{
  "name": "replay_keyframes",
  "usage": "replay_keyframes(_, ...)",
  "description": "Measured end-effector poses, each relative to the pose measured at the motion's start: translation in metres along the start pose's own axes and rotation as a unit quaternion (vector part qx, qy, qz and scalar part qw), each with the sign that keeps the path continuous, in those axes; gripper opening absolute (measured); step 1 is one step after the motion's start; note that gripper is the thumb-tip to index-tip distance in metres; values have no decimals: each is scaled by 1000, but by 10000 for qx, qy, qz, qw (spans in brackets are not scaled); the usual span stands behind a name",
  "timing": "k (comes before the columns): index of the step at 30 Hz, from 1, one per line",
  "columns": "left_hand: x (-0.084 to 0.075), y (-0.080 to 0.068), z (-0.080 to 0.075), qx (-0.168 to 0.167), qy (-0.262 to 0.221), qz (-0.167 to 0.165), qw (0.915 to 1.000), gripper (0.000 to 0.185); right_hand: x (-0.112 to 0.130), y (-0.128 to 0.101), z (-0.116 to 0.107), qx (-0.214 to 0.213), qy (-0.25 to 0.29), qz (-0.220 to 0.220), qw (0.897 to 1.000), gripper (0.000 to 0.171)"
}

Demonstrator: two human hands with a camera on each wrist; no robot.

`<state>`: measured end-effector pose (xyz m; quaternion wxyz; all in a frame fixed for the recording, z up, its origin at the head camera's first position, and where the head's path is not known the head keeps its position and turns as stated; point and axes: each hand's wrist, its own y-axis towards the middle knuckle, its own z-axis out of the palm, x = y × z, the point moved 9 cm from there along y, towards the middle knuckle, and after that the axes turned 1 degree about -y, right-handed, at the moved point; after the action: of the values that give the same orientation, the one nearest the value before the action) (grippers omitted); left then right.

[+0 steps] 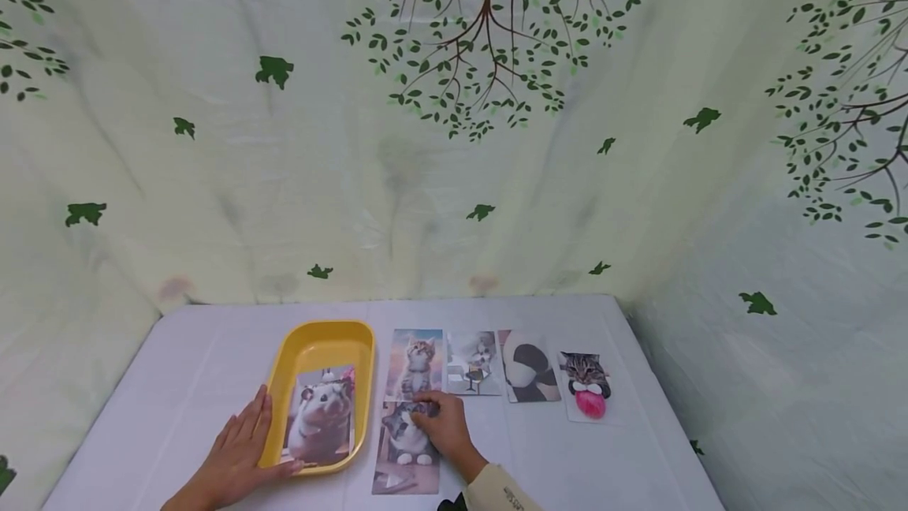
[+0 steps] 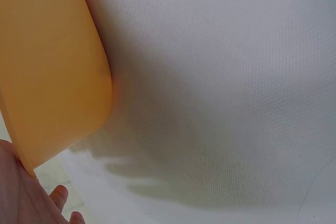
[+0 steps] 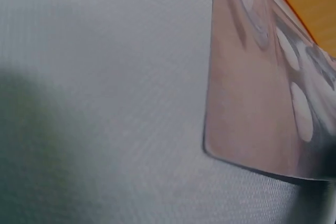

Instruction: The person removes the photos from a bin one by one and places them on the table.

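Left hand point(image 1: 237, 448) flat, fingers straight, against outer wall of yellow tray point(image 1: 322, 337). Hamster card point(image 1: 322, 420) already in tray. Right hand point(image 1: 441, 424) fingers curled on grey-cat card point(image 1: 406, 456), flat on surface point(image 1: 177, 361), long axis front-to-back. Four cards left in row.

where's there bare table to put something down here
Free: the white table left of the yellow tray, the strip behind the cards, and the front right corner. Crowded: the middle, where left hand, tray, right hand and cat cards sit close together.
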<state>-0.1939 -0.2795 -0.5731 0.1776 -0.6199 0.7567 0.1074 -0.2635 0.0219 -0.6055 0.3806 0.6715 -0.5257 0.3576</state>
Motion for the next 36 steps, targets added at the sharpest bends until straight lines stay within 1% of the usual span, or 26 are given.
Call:
replay_keyframes(2, -1, 0, -2, -40, 52, 35, 10000, 122, 2, 0, 0, -2, -102, -23, 9999, 23)
replay_keyframes(5, -1, 0, -1, 54, -69, -31, 10000, 123, 5, 0, -1, -27, -228, -57, 9997, 25)
replay_keyframes(12, 0, 0, 1, 77, -120, -33, 9999, 123, 14, -3, -2, -124, -781, -646, 9948, 28)
replay_keyframes(17, 0, 0, 1, 51, -88, -22, 9999, 123, 18, -6, -3, -156, -1021, -812, 9913, 26)
replay_keyframes(20, 0, 1, 0, 88, -79, -70, 9999, 123, 20, -8, -5, -222, -1103, -963, 9890, 22)
replay_keyframes(22, 0, 1, 0, 78, -68, -69, 9999, 123, 22, -9, -6, -264, -1103, -1122, 9872, 20)
replay_keyframes(25, 1, 1, 1, 64, -60, -74, 9999, 124, 24, -8, -6, -266, -1055, -1239, 9863, 18)
replay_keyframes(26, 1, 0, 0, 28, -31, -43, 10000, 123, 24, -8, -6, -257, -1043, -1252, 9863, 17)
replay_keyframes(30, 1, 1, 1, 71, -50, -79, 9999, 124, 26, -4, -7, -169, -920, -1228, 9880, 15)
replay_keyframes(33, 0, 0, 1, 69, -58, -62, 9999, 123, 29, -1, -7, -102, -702, -1201, 9902, 14)
replay_keyframes(36, -1, -1, -2, -39, -65, 36, 10000, 123, 35, 5, -6, -29, -429, -1197, 9919, 13)
